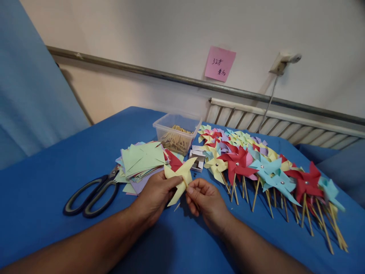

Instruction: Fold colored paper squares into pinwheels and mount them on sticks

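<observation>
Pinwheel [180, 178] of yellow paper, just one, sits pinched between both hands above the blue tabletop [42, 182], near its front middle: left hand [155, 194] closed on its left vanes, right hand [203, 198] closed with fingertips on the thin stick at its centre. Going big to small now: one tabletop under a blue cloth carries everything. Across its right side spreads a crowd of finished pinwheels [265, 171] on wooden sticks, red, light blue, yellow, green, purple, pink, overlapping too tightly for an exact count, well over a dozen. Left of the hands lies one fanned stack of paper squares [142, 160], pale green on top with purple, yellow and red peeking out beneath; the sheet count can't be read. One pair of dark-handled scissors [91, 196] lies further left, blades touching the stack's edge. Behind the stack stands one clear plastic tub [176, 131], lid off, holding a heap of thin wooden sticks. Just beside it, one small white box [199, 159], contents hard to make out. On the wall, one pink note [219, 63].
</observation>
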`<state>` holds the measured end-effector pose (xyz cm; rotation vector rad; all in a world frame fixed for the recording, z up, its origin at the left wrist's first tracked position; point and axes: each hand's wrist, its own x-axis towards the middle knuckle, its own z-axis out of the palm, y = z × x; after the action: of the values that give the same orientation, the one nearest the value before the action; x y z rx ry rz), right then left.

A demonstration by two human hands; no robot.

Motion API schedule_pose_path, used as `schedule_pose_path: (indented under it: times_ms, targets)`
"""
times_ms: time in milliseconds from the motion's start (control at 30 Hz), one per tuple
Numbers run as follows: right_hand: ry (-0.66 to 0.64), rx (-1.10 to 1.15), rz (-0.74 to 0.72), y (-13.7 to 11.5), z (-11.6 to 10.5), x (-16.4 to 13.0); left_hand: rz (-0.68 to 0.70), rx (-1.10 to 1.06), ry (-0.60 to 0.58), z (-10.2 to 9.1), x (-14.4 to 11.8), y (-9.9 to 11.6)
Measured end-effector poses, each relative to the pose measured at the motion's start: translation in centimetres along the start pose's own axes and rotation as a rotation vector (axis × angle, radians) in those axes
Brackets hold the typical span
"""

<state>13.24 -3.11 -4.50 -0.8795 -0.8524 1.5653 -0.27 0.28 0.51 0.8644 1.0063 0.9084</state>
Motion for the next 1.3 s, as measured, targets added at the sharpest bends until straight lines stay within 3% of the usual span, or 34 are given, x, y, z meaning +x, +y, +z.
schedule_pose_path:
  times_ms: [900, 1300]
  targets:
    - [0.094, -0.081, 0.006, -0.32, 0.10, 0.21, 0.049, 0.036, -0.061, -0.27, 0.15, -0.44]
    - [0.079, -0.045, 0.028, -0.29, -0.13, 0.22, 0.171, 0.337, 0.114, -0.42, 0.34, -0.10]
